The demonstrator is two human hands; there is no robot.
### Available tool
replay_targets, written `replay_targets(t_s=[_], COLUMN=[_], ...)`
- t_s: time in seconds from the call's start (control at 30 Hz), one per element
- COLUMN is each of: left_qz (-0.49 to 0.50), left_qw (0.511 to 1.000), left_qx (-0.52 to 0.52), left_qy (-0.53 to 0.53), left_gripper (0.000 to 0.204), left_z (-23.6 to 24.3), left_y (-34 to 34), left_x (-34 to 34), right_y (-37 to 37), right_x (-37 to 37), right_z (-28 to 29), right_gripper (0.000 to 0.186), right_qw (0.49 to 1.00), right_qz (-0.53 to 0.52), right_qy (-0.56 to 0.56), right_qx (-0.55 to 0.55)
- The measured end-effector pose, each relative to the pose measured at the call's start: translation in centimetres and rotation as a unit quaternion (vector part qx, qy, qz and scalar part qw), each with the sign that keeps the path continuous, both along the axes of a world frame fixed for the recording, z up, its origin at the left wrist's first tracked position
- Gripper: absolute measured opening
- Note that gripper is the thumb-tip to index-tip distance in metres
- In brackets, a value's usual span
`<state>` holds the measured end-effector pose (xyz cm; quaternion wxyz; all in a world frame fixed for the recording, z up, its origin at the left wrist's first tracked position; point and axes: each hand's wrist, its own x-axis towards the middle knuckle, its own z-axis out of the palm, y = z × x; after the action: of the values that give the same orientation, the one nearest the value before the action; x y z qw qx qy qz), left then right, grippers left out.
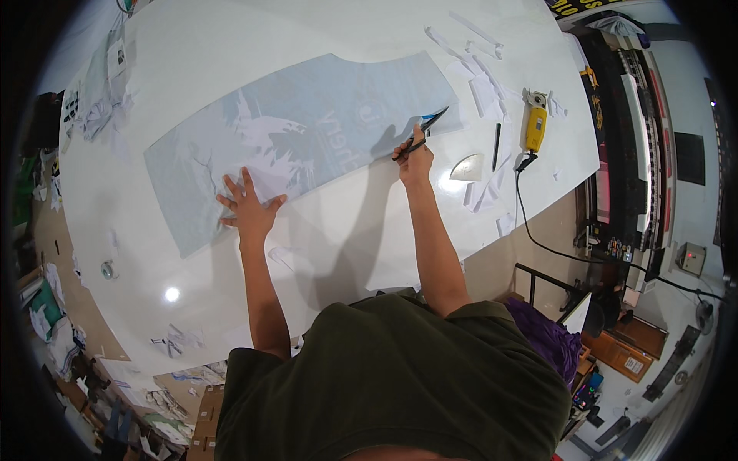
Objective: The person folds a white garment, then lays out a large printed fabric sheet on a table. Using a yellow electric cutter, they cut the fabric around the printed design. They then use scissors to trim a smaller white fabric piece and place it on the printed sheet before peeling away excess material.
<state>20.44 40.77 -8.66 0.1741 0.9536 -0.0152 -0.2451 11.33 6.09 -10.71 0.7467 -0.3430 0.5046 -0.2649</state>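
Note:
A long pale blue printed sheet lies flat across the white table. My left hand presses flat on the sheet's near edge, fingers spread. My right hand grips dark scissors, whose open blades point up and right at the sheet's lower right edge.
White paper offcuts lie scattered at the table's right. A yellow electric cutter with a black cord, a black pen and a curved grey piece sit right of my right hand. More scraps pile at the left edge.

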Motion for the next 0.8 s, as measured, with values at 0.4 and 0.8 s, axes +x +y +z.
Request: replay_targets(t_s=[0.4,0.8], left_qz=[-0.004,0.003], left_qw=[1.0,1.0], left_qx=[-0.008,-0.001], left_qy=[-0.011,-0.003], left_gripper=[0.117,0.117], left_z=[-0.5,0.2], left_y=[0.2,-0.2], left_x=[0.0,-0.1], right_y=[-1.2,-1.1], right_x=[1.5,3.1], right_z=[-0.5,-1.1], right_gripper=[0.047,0.048], right_qw=[0.999,0.996], right_qz=[-0.028,-0.068], right_qy=[-0.037,-0.048], right_qx=[0.004,0.008])
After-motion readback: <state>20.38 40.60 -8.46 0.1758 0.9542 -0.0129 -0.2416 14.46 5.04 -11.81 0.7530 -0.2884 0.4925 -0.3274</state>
